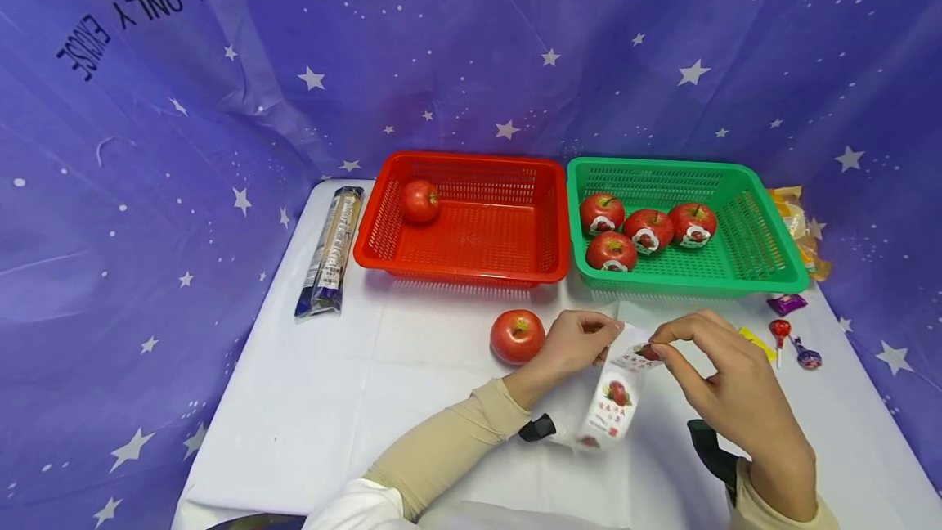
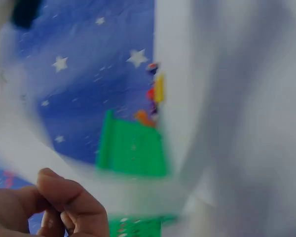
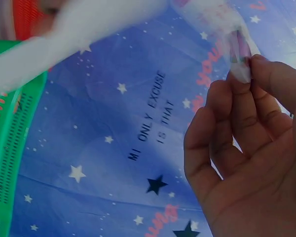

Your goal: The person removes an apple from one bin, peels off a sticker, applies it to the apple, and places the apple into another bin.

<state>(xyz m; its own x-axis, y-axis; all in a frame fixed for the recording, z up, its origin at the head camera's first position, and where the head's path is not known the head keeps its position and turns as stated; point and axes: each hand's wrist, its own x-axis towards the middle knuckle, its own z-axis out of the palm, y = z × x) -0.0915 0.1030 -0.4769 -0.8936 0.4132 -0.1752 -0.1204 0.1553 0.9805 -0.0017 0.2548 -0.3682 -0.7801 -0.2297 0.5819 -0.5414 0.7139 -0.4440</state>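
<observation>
Both hands work on a strip of apple-print stickers (image 1: 616, 395) that hangs in a curl over the white table. My left hand (image 1: 572, 343) pinches the white backing paper near its top end. With thumb and forefinger, my right hand (image 1: 743, 387) pinches the edge of an apple sticker (image 1: 642, 354) at the strip. In the right wrist view this sticker (image 3: 240, 54) lies folded between the fingertips (image 3: 256, 64). Just left of my left hand, a red apple (image 1: 518, 337) rests on the table, no label showing on it.
Behind stand a red basket (image 1: 471, 275) with one apple (image 1: 420, 201) and a green basket (image 1: 765, 280) holding several labelled apples (image 1: 648, 230). Two long packets (image 1: 331, 252) lie at left. Lollipops (image 1: 780, 330) and a purple-wrapped sweet (image 1: 787, 304) lie at right.
</observation>
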